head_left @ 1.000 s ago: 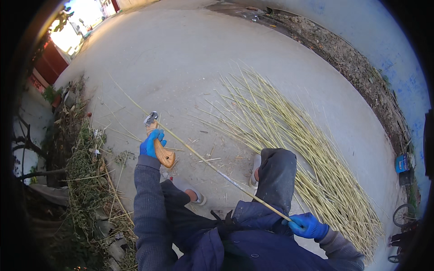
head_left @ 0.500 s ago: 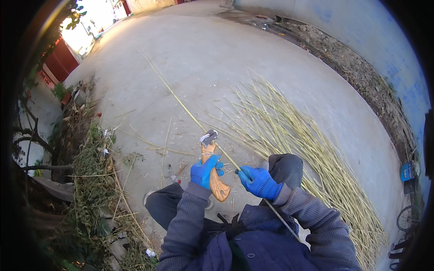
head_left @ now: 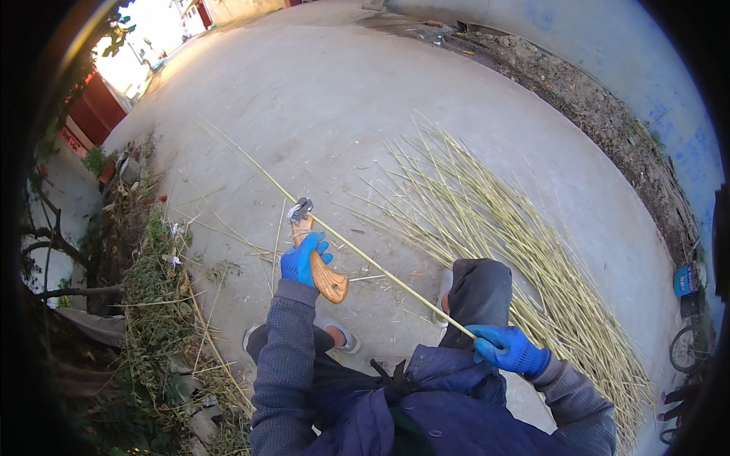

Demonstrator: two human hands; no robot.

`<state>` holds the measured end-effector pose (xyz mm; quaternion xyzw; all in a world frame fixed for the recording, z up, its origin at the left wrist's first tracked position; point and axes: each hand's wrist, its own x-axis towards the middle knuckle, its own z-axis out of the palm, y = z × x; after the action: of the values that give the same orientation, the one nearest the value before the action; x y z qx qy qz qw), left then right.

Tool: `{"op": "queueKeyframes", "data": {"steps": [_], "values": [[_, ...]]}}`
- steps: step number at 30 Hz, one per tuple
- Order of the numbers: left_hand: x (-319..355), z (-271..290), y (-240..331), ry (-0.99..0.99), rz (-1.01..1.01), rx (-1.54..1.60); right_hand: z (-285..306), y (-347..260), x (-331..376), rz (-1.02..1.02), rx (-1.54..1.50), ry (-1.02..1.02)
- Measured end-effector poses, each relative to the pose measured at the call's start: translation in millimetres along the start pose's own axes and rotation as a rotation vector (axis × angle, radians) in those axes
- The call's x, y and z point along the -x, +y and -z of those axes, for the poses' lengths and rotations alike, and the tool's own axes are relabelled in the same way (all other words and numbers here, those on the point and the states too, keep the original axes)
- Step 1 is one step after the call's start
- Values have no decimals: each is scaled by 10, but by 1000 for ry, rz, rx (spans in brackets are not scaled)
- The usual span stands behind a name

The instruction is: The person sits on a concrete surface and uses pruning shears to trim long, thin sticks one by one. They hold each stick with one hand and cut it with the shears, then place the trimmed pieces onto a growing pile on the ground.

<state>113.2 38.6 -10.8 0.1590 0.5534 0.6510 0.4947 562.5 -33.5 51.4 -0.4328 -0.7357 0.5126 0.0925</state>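
My left hand (head_left: pixel 303 258), in a blue glove, is closed around the wooden handle (head_left: pixel 328 281) of a tool whose grey metal head (head_left: pixel 300 210) points away from me. A long, thin, pale green stalk (head_left: pixel 380 267) passes at that head and runs slantwise from far left to near right. My right hand (head_left: pixel 508 349), also gloved in blue, grips the stalk near its lower end, beside my right knee. Just how the head meets the stalk is too small to make out.
A large heap of similar stalks (head_left: pixel 532 258) lies on the concrete ground (head_left: pixel 304 91) to my right. Cut greenery and dry weeds (head_left: pixel 156 304) line the left side. A blue-white wall (head_left: pixel 608 53) with a dirt strip runs along the right, near a blue bucket (head_left: pixel 684 280).
My right hand has moved down and to the right with the stalk. My left hand and the wooden-handled tool have shifted up and left, so my hands are farther apart.
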Motion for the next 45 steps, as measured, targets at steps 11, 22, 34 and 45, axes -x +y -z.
{"op": "queueKeyframes", "data": {"steps": [11, 22, 34, 45], "values": [[-269, 348, 203, 94, -31, -5, -362, 287, -30, 485, 467, 170], [-1880, 3135, 1846, 232, -331, -28, -42, 1234, 1649, 149, 805, 267], [-1427, 1938, -9, 97, -32, -427, 665, 1700, 1255, 123, 992, 361], [-316, 153, -1425, -330, 380, -655, 576, 2552, 641, -35, 1098, 353]]}}
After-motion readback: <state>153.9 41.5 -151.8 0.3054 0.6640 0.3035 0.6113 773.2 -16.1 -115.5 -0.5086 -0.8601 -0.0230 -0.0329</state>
